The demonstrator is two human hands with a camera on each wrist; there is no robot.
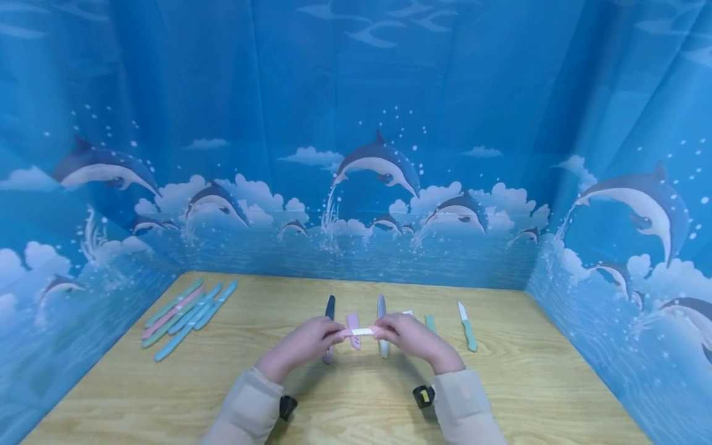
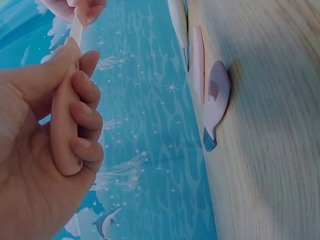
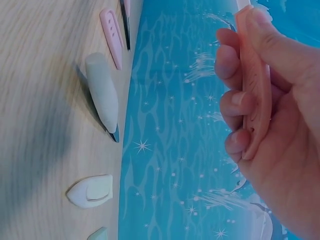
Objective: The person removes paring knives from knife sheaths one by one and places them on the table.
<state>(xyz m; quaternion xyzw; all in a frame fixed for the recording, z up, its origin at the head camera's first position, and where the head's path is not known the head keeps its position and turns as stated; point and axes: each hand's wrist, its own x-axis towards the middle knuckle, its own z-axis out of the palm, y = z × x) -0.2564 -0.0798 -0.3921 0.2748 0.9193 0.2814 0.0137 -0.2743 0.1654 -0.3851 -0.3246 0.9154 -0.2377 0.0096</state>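
The pink knife handle (image 2: 64, 132) is gripped by the left hand (image 1: 303, 343), probably its sheath (image 3: 256, 75) by the right hand (image 1: 416, 340), so the white blade (image 1: 363, 332) should be kept straight.

From the head camera I look forward and down across the desk (image 1: 345, 402) to the dolphin backdrop (image 1: 289, 93). My wrist views sit close at the left hand (image 2: 35, 145) and right hand (image 3: 295, 115), turned sideways; both share the flat pink sheath (image 3: 111, 37), desk and backdrop.
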